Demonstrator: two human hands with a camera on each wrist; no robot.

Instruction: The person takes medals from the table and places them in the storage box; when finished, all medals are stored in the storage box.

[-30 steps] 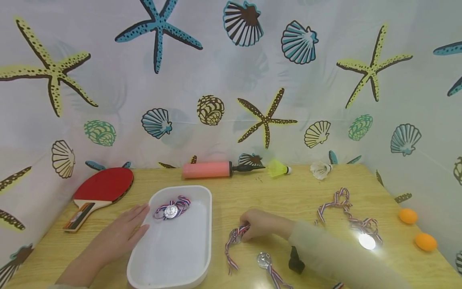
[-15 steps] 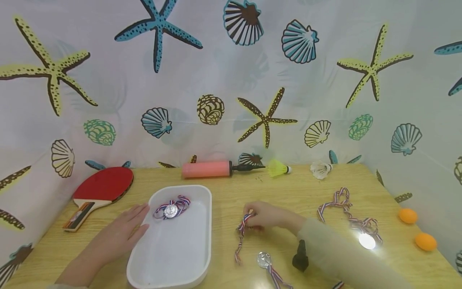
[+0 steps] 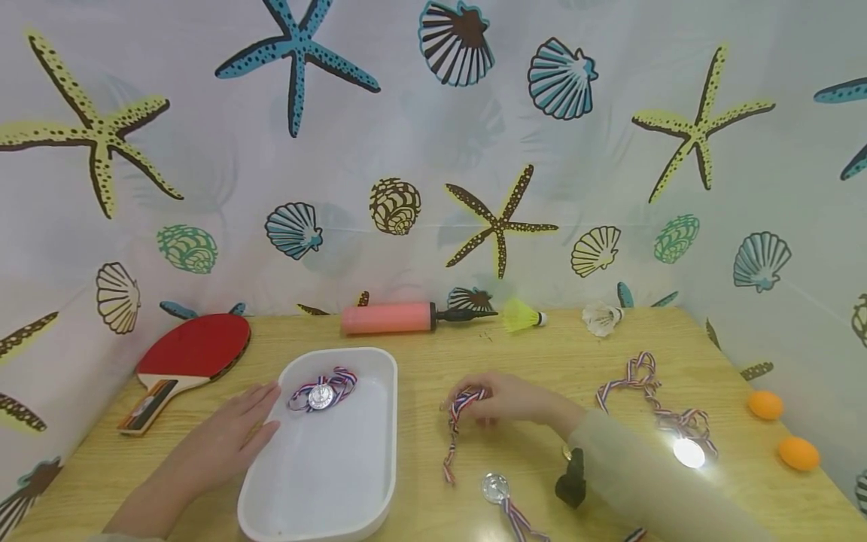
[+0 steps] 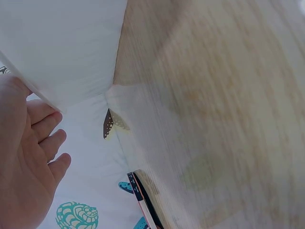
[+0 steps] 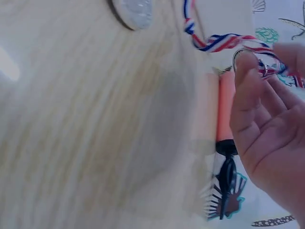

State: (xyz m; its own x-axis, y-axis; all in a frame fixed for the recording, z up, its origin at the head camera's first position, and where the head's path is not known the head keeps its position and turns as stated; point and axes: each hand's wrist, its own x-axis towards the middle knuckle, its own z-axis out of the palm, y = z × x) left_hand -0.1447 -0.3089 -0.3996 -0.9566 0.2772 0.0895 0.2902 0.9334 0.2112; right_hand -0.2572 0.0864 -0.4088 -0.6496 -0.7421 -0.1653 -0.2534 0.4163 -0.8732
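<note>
My right hand (image 3: 501, 399) holds a medal by thumb and fingers, its red, white and blue ribbon (image 3: 452, 436) dangling below. In the right wrist view the medal's rim (image 5: 237, 56) shows behind the thumb, most of it hidden. My left hand (image 3: 223, 436) lies at the left rim of a white tray (image 3: 396, 444), fingers extended and the thumb over the edge. Inside the tray's far end lies a silver medal (image 3: 321, 396) on its bundled ribbon. Another silver medal (image 3: 495, 488) lies on the table in front of the right hand, its ribbon running toward the near edge.
A red table tennis bat (image 3: 196, 346) lies left of the tray. Along the back are a pink hand pump (image 3: 389, 318), a yellow shuttlecock (image 3: 520, 316) and a white one (image 3: 601, 319). At right are a ribboned medal (image 3: 689, 452) and two orange balls (image 3: 766, 405), (image 3: 799, 454).
My right hand has lifted the medal and ribbon off the table, moving slightly back and right. The ribbon is now gathered at the fingers. My left hand and the tray have stayed put.
</note>
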